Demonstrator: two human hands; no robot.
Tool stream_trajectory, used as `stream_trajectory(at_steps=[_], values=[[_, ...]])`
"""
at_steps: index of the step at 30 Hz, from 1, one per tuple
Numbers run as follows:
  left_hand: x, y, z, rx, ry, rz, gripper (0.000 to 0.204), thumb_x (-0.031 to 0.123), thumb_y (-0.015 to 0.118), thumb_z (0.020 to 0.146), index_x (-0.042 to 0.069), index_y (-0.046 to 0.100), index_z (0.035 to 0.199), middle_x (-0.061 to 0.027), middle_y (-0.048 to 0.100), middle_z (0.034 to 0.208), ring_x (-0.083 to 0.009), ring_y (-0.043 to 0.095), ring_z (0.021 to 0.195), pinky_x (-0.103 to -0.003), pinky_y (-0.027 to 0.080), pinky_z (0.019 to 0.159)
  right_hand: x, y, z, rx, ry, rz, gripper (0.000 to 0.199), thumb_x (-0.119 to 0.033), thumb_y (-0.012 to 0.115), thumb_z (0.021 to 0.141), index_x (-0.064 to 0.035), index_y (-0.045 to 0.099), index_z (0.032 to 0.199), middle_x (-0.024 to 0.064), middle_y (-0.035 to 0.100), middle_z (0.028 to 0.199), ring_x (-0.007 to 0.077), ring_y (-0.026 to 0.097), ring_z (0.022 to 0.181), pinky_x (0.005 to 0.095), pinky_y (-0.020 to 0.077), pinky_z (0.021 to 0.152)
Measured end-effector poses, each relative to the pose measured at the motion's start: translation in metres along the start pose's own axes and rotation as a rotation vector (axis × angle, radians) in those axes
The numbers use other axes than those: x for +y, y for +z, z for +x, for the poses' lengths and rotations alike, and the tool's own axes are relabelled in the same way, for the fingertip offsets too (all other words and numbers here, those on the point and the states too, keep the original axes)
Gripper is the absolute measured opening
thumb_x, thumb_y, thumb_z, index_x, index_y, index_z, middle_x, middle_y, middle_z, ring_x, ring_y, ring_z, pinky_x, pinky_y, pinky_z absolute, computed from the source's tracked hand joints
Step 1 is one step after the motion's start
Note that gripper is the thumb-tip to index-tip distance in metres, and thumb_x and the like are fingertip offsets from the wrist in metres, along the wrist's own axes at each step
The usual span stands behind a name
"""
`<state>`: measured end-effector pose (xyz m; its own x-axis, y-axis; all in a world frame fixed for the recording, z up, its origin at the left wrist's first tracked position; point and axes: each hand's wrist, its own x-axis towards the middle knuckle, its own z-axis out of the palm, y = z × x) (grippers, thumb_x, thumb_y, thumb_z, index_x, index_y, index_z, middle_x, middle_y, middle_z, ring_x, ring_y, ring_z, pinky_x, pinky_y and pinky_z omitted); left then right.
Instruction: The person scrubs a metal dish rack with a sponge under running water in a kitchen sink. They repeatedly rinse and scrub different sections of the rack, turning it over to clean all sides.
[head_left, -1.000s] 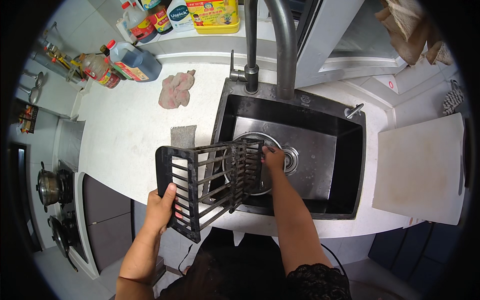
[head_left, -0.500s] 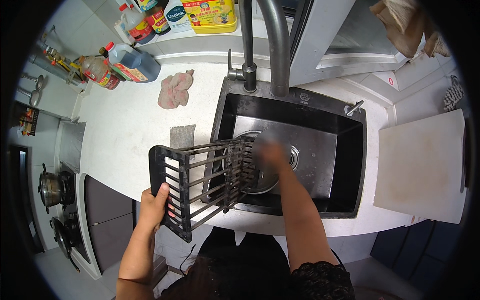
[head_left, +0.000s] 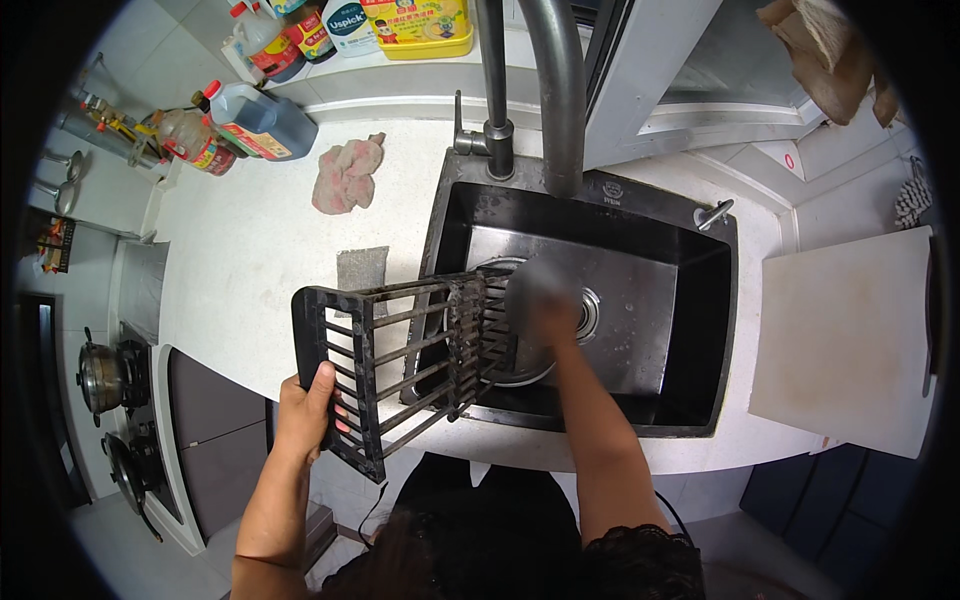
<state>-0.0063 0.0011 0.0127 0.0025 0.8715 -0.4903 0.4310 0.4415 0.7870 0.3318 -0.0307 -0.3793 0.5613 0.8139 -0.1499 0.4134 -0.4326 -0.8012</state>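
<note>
My left hand (head_left: 309,405) is closed round the outer end frame of a black slatted drain rack (head_left: 369,385), thumb on its edge. The rack is tilted, one end over the counter's front edge and the other reaching into the dark sink (head_left: 705,345). Beside the rack's inner end, over the sink, is my right hand (head_left: 553,318), smeared by motion. It holds a blurred grey pad-like thing (head_left: 533,288) against or close to the slats. Under the rack, a round metal rim (head_left: 522,381) shows in part; the rest of it is hidden.
A tall grey faucet (head_left: 563,120) rises behind the sink. Left of it on the counter lie a grey mesh cloth (head_left: 360,268) and a crumpled pinkish rag (head_left: 347,175). Several bottles, including a large dark jug (head_left: 265,122), stand back left. A pale cutting board (head_left: 845,335) is at right.
The rack has shifted slightly left, still in my left hand. My right hand stays by its inner end, blurred in both frames. The whole view has turned slightly.
</note>
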Motion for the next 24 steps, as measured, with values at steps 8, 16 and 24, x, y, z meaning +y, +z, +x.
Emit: stream_trajectory(at_steps=[8, 16, 24], values=[[0.0, 0.003, 0.003, -0.033, -0.045, -0.036, 0.054, 0.053, 0.057, 0.086, 0.001, 0.053, 0.075, -0.0037, 0.051, 0.061, -0.011, 0.051, 0.045, -0.025, 0.045, 0.035, -0.066, -0.024, -0.017, -0.076, -0.089, -0.011, 0.037, -0.021, 0.075, 0.071, -0.0013, 0.064, 0.1, 0.0155, 0.066, 0.091, 0.0288, 0.064, 0.087, 0.0358, 0.0499, 0.078], [-0.008, -0.008, 0.009, -0.024, -0.085, -0.085, 0.05, 0.048, 0.059, 0.087, -0.001, 0.054, 0.079, -0.0042, 0.05, 0.068, -0.0113, 0.051, 0.049, -0.025, 0.045, 0.038, -0.156, -0.064, -0.026, 0.201, -0.061, 0.306, 0.032, -0.016, 0.071, 0.075, -0.0034, 0.064, 0.103, 0.0151, 0.063, 0.104, 0.0274, 0.06, 0.095, 0.0352, 0.0468, 0.085], [-0.018, -0.017, 0.016, -0.035, -0.096, -0.136, 0.055, 0.053, 0.06, 0.084, -0.001, 0.053, 0.079, -0.0045, 0.049, 0.068, -0.0119, 0.051, 0.049, -0.027, 0.046, 0.037, -0.186, -0.045, -0.018, -0.101, -0.078, 0.173, 0.027, -0.002, 0.065, 0.075, -0.008, 0.066, 0.101, 0.0125, 0.061, 0.099, 0.0308, 0.058, 0.091, 0.0363, 0.0467, 0.082]])
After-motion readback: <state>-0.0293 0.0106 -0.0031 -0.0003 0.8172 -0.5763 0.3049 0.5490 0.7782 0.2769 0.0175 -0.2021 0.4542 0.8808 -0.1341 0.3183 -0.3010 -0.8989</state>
